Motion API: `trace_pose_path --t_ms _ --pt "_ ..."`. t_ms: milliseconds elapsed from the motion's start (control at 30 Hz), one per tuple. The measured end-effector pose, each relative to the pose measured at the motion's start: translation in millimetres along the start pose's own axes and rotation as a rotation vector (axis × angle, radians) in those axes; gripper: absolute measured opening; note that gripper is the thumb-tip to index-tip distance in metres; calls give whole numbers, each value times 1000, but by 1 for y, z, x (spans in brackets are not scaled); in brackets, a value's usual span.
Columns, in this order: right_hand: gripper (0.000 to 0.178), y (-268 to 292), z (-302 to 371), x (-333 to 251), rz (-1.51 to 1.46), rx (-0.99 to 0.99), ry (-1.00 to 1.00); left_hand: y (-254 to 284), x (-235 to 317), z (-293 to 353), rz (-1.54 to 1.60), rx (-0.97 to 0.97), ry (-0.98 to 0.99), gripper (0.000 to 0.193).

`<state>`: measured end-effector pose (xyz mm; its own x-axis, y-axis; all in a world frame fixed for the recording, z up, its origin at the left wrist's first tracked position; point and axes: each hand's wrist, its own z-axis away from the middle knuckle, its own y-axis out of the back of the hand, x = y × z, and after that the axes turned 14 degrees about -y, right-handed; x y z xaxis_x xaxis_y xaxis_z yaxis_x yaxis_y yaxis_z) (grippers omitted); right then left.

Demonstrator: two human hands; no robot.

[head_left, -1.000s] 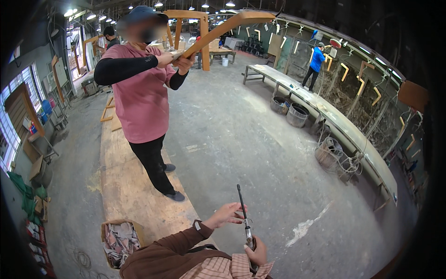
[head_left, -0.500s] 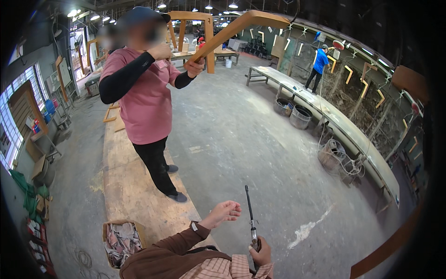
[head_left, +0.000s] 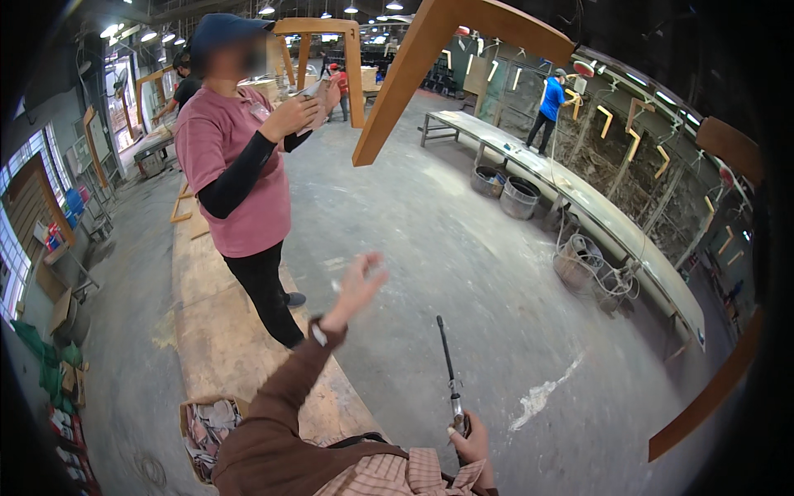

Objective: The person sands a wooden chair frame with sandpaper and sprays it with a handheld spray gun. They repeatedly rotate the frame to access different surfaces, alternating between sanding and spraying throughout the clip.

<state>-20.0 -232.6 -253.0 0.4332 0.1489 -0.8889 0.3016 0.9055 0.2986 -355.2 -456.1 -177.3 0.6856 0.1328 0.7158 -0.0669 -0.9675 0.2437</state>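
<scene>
My right hand [head_left: 471, 440] is closed round the handle of an air blow gun [head_left: 456, 403], a metal body with a long thin black nozzle pointing away from me. My left hand [head_left: 357, 289] is raised over the floor, slightly blurred, with its fingers apart and nothing in it. Ahead of it, higher up, an angled brown wooden frame piece [head_left: 397, 95] hangs in the air; my hand is not touching it. A co-worker in a pink shirt [head_left: 240, 182] stands to the left, holding a pale sheet or pad [head_left: 313, 93] in both hands beside another hanging wooden frame [head_left: 353, 78].
The co-worker stands on a long wooden platform [head_left: 227, 318]. A box of used sandpaper scraps [head_left: 240, 407] is by my left side. Further right stand a long bench [head_left: 571, 186], metal buckets [head_left: 519, 198] and a person in blue [head_left: 550, 103]. A curved wooden piece [head_left: 703, 397] hangs at the right.
My left hand has risen and moved forward and left. The hanging frame piece has come nearer, and the co-worker's hand has let go of it. The blow gun stays in my right hand.
</scene>
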Motion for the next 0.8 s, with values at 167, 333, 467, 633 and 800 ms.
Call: trace_pose_path --t_ms 167,333,467,633,800 --pt "45 41 8 -62 0 -41 72 34 36 -202 -317 400 -849 78" --pt "49 53 16 -162 -95 -196 327 13 61 -268 109 -246 -377 55" --pt "51 12 23 -272 134 -260 815 -53 75 -236 408 -319 -205 37" --pt "31 -134 18 -355 562 -265 1089 -140 135 -170 856 -322 -142 44" --pt "29 -172 8 -342 704 -291 1131 -143 179 -133 1084 -299 -79 58"
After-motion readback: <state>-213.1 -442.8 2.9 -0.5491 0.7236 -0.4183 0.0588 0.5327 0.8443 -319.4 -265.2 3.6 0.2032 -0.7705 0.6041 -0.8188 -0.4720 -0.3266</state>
